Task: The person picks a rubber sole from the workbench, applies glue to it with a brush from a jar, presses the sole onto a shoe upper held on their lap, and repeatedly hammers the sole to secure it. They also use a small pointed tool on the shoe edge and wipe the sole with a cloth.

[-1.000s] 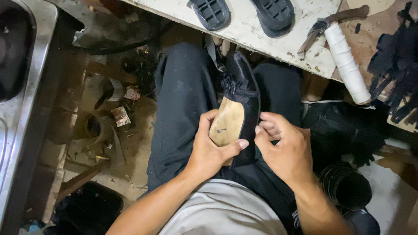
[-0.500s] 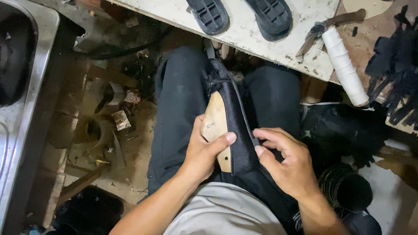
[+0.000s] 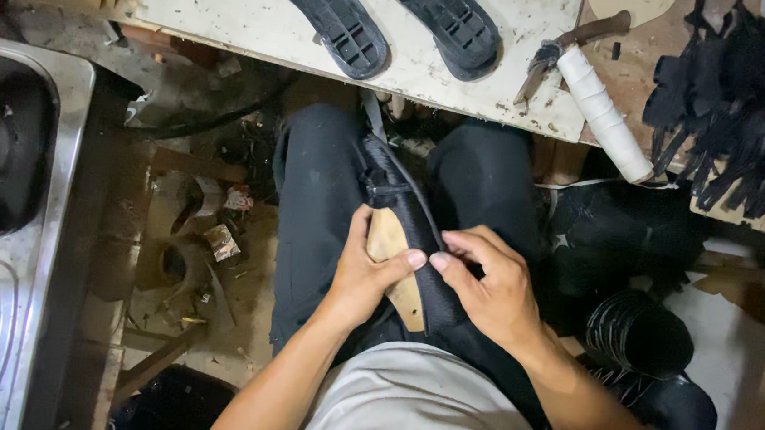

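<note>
over lap, shoe upper (image 3: 417, 236) now tilted left

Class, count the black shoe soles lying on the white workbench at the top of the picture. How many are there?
2: left sole and right sole lie side by side on the workbench, tread up. Their upper ends are cut off; more may lie beyond view.
</note>
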